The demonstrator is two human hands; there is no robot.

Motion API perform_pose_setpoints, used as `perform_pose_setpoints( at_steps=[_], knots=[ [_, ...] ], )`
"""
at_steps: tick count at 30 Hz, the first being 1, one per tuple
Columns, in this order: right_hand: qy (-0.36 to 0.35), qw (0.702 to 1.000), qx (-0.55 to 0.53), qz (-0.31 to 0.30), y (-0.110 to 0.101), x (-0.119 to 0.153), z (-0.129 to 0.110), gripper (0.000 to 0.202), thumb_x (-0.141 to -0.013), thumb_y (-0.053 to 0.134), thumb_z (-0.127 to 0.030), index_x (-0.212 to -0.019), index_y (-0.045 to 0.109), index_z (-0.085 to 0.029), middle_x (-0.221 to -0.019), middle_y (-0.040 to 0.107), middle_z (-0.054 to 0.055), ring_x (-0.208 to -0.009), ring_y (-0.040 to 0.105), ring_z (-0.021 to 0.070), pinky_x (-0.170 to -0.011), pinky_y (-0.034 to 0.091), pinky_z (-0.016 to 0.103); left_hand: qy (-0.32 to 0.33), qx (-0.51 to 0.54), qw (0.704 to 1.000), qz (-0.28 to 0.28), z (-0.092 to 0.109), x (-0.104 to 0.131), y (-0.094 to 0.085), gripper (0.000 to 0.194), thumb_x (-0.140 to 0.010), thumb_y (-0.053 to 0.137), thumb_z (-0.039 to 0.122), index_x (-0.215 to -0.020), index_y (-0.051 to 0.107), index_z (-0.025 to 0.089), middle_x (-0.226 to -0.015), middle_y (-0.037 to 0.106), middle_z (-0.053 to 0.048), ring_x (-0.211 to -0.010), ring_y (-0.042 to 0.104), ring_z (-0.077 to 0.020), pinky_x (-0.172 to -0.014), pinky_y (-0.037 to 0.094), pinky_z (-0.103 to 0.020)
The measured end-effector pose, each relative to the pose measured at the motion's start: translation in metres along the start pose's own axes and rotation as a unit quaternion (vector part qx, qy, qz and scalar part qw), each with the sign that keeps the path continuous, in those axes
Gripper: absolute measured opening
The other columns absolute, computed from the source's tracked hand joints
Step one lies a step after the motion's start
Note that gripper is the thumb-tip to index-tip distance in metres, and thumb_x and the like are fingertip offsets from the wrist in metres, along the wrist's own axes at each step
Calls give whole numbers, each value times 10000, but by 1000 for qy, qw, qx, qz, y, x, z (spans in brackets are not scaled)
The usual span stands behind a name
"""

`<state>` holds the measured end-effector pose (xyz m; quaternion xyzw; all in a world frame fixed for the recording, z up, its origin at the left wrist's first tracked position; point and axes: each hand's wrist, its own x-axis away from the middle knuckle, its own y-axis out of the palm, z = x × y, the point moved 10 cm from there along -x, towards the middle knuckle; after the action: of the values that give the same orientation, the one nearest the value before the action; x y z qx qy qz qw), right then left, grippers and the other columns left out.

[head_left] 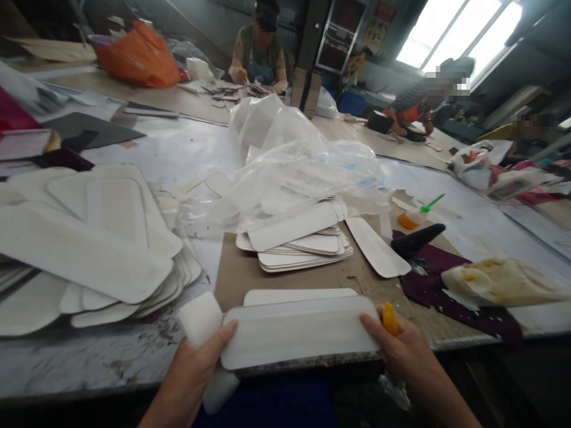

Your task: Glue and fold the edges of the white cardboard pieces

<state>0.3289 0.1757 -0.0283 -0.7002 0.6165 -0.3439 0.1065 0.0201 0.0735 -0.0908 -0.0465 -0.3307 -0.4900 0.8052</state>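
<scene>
Near the table's front edge I hold a long white board with rounded corners (301, 336) level between both hands. My left hand (194, 365) pinches its left end, thumb on top. White pieces of unclear kind (200, 321) stick out beside that hand, above and below it. My right hand (405, 345) grips the right end. A yellow tool handle (390, 318) is also tucked in its fingers, and its other end cannot be made out. Another white board (298, 294) shows just behind the held one. Beyond it is a stack of similar boards (303, 244).
Many white boards (84, 238) are heaped at left. Clear plastic bags (294, 160) lie behind the stack. At right are a single board (377, 246), a black tapered object (419, 239), an orange pot (410, 220) and a stained yellowish bag (495, 282). Co-workers (261, 59) work across the table.
</scene>
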Motion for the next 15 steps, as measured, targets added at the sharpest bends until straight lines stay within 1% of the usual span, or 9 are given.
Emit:
perform_pose_setpoints(
  at_steps=[3,5,7,9,11,12,14,15],
  knots=[
    [66,988,-133,-45,13,3,17,416,-706,602,-589,-671,463,-199,-484,346,-70,-448,303,86,-432,238,204,-22,79,995,-63,5,5,15,542,-717,716,382,-1160,532,129,-1028,650,-95,-972,594,-248,-824,507,-295],
    [90,978,-179,-55,18,5,20,421,-691,625,-583,-677,453,-199,-448,316,-84,-420,259,68,-427,201,187,-35,105,989,-94,7,9,22,484,-740,696,372,-1130,564,116,-991,657,-109,-912,611,-251,-779,518,-317],
    [93,978,-182,-43,19,6,19,421,-678,640,-573,-665,447,-199,-428,313,-87,-402,244,62,-418,184,182,-39,108,987,-109,7,11,24,434,-759,675,385,-1085,593,110,-921,666,-106,-839,620,-237,-728,520,-311],
    [88,982,-166,-28,18,5,17,425,-665,652,-569,-651,442,-200,-419,327,-82,-392,254,63,-405,178,184,-34,100,989,-103,5,10,19,384,-772,653,413,-1017,612,120,-806,662,-77,-734,613,-205,-656,510,-281],
    [80,986,-147,-10,16,4,16,425,-653,663,-567,-659,452,-198,-423,345,-77,-399,283,68,-399,195,185,-21,73,993,-93,3,9,12,340,-793,607,464,-850,615,129,-637,614,-40,-592,568,-166,-562,478,-246],
    [78,988,-135,0,14,3,17,425,-648,666,-570,-674,466,-196,-426,354,-74,-407,301,73,-400,211,184,-12,52,994,-94,3,8,9,359,-804,578,490,-767,593,133,-572,578,-29,-537,536,-150,-526,456,-233],
    [85,990,-109,11,11,1,21,432,-641,664,-586,-705,492,-195,-428,367,-68,-417,330,84,-399,246,184,9,11,994,-108,4,8,6,394,-803,566,509,-672,542,138,-519,531,-21,-482,484,-125,-489,421,-217],
    [96,991,-95,8,10,0,25,440,-639,659,-599,-719,506,-194,-429,373,-65,-415,341,90,-395,260,187,16,-2,994,-113,4,8,5,382,-790,590,496,-673,536,136,-531,528,-20,-477,471,-116,-484,413,-212]
  ],
)
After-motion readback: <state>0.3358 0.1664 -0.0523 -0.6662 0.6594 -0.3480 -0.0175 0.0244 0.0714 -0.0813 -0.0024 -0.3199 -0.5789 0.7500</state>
